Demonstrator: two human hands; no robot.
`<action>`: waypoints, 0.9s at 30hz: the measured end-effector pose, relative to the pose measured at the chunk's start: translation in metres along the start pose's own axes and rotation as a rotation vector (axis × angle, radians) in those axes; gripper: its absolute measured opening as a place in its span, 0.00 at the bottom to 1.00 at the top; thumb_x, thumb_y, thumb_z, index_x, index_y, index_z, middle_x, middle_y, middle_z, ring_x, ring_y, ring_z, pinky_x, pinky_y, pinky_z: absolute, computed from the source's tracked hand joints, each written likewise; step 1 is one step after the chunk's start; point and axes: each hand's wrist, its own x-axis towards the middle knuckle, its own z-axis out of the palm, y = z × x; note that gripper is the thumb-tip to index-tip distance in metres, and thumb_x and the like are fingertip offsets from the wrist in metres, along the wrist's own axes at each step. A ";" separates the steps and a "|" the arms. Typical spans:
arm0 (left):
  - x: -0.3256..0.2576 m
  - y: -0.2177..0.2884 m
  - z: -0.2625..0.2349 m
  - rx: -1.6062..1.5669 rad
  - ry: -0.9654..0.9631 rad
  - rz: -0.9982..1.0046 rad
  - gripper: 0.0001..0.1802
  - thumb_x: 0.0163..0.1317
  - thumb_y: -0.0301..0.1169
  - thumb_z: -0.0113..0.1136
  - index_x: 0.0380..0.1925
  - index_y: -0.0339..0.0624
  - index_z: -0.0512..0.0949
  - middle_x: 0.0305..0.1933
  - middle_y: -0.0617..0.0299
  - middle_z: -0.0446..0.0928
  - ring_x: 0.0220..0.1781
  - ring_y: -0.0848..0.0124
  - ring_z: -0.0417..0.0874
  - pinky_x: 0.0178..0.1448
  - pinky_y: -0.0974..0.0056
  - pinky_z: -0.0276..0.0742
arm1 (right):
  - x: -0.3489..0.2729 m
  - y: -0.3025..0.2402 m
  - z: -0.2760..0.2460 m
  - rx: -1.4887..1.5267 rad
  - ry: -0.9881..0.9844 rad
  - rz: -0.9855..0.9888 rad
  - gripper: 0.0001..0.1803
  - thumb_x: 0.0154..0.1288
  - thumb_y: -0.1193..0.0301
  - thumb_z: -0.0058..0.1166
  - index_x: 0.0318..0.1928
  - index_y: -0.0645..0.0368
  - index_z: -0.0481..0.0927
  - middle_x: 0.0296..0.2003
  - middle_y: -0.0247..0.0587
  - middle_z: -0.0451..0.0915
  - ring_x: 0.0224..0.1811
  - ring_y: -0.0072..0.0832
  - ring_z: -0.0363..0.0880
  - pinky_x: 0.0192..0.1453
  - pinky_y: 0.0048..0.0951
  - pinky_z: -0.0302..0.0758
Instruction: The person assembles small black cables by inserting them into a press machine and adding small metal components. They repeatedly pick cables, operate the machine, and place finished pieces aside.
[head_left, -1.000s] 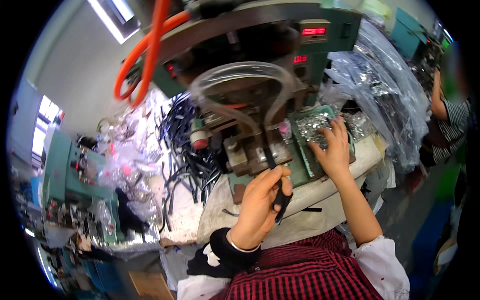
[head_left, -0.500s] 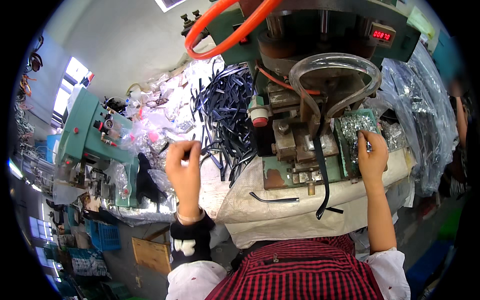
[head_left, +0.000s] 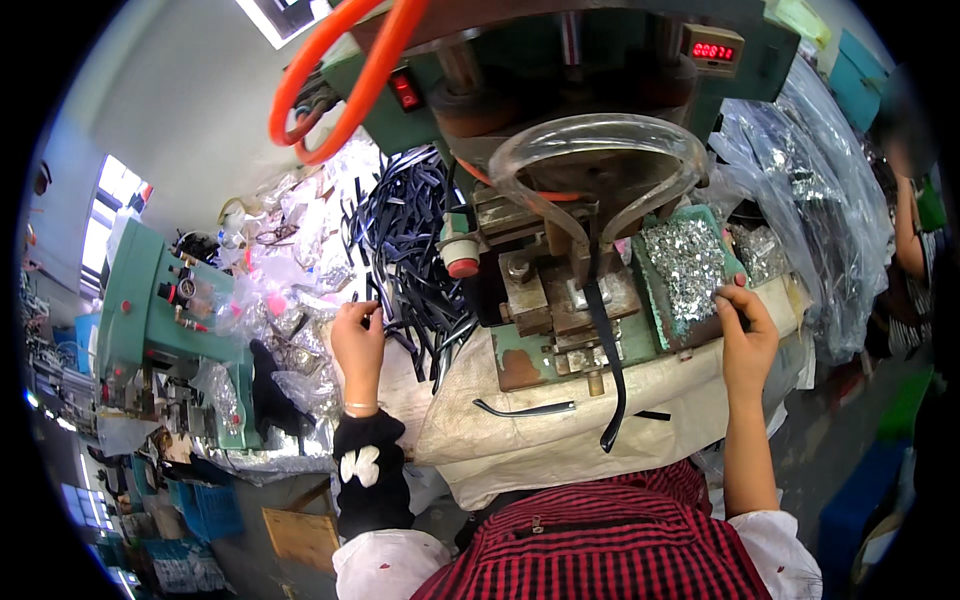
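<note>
My left hand (head_left: 358,350) is raised at the left edge of a pile of dark eyeglass temples (head_left: 410,230), its fingers curled toward the thumb. Whatever it may hold is too small to tell. My right hand (head_left: 748,335) pinches thumb and fingers together at the near right rim of a green tray (head_left: 660,305) filled with small shiny metal pieces (head_left: 685,265). Anything in that pinch cannot be made out. Between the hands, one black eyeglass temple (head_left: 610,370) sits in the press fixture (head_left: 595,300), its curved end hanging toward me.
A green press (head_left: 600,40) with a clear looped tube (head_left: 600,130) stands ahead. Two loose temples, one longer (head_left: 525,409) and one short (head_left: 652,416), lie on the beige cloth (head_left: 470,440). Another green machine (head_left: 150,300) is at left, plastic sheeting (head_left: 800,190) at right.
The view has swung, shifting the press leftward in the picture. My right hand has drawn back from over the metal pieces to the tray's near right rim. The temple stays in the fixture.
</note>
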 end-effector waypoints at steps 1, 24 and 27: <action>0.000 0.015 -0.007 -0.122 0.048 -0.004 0.04 0.61 0.24 0.67 0.35 0.37 0.84 0.34 0.57 0.83 0.30 0.68 0.82 0.37 0.66 0.76 | -0.001 -0.020 0.006 0.074 -0.081 -0.026 0.07 0.66 0.81 0.59 0.44 0.65 0.85 0.38 0.34 0.84 0.44 0.21 0.80 0.51 0.22 0.74; -0.045 0.235 -0.069 -0.553 0.057 0.885 0.15 0.56 0.26 0.73 0.43 0.36 0.82 0.43 0.48 0.86 0.31 0.63 0.85 0.33 0.65 0.80 | -0.015 -0.140 0.069 0.610 -0.506 0.114 0.27 0.66 0.81 0.56 0.65 0.68 0.69 0.56 0.45 0.80 0.59 0.29 0.78 0.64 0.30 0.73; -0.040 0.259 -0.041 -0.476 0.047 1.011 0.15 0.53 0.29 0.76 0.39 0.39 0.83 0.43 0.54 0.86 0.28 0.70 0.82 0.28 0.68 0.75 | 0.012 -0.101 0.059 0.244 -0.465 -0.258 0.23 0.63 0.77 0.59 0.60 0.63 0.78 0.57 0.51 0.80 0.63 0.42 0.77 0.68 0.37 0.70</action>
